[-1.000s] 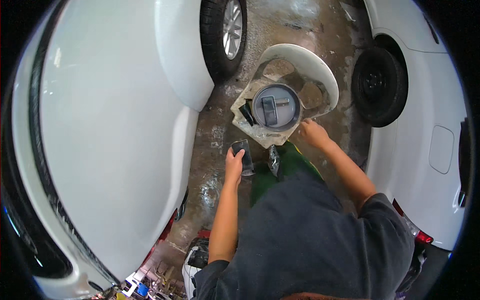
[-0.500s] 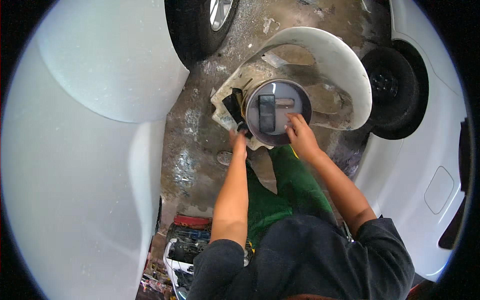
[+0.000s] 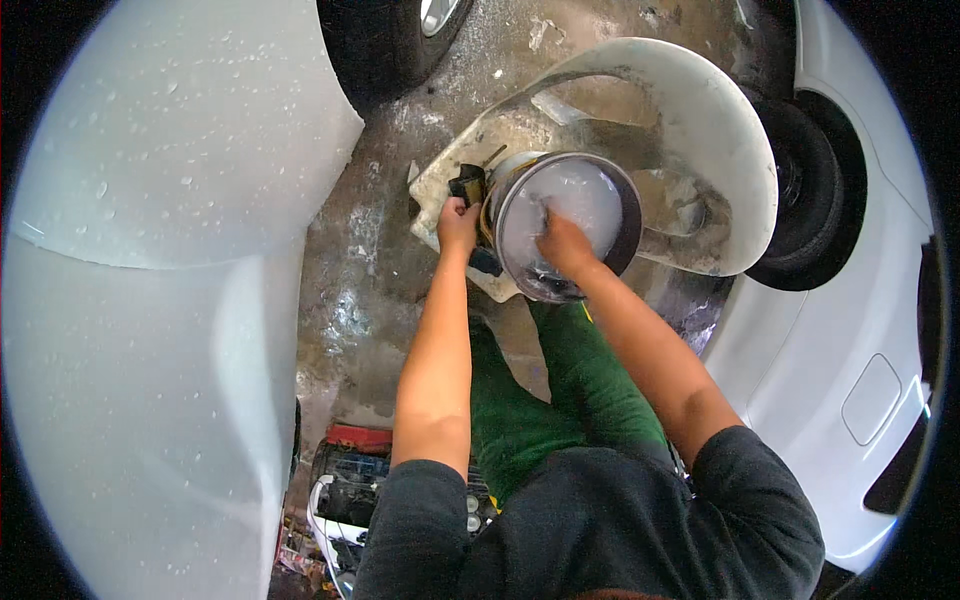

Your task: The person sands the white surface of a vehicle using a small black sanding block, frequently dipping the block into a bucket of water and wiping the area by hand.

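Left hand (image 3: pixel 457 230) was at the black strip (image 3: pixel 468 183) on the white plastic chair (image 3: pixel 735 160), just left of the bucket (image 3: pixel 630 190). Fingers bent, touching the strip; couldn't tell if they gripped it or only rested on it. The strip's upper part lay just ahead of those fingers and slightly right, with a dark lower part showing past the hand on the near side; one piece or two, unclear. Overall long axis ran mostly away from the person, near end slanting right, along the bucket's left wall. Left hand was the nearer one; bucket stood between the strip and most of the right arm.

Right hand (image 3: pixel 566 240) was inside the bucket, left of its middle, fingers pointing down into cloudy water (image 3: pixel 590 200). Fingertips hidden, so open, closed or holding something: couldn't tell. Forearm crossed the bucket's near rim from lower right.

White car panel (image 3: pixel 150 120) with water drops stood well left; another white car (image 3: pixel 830 330) at right.
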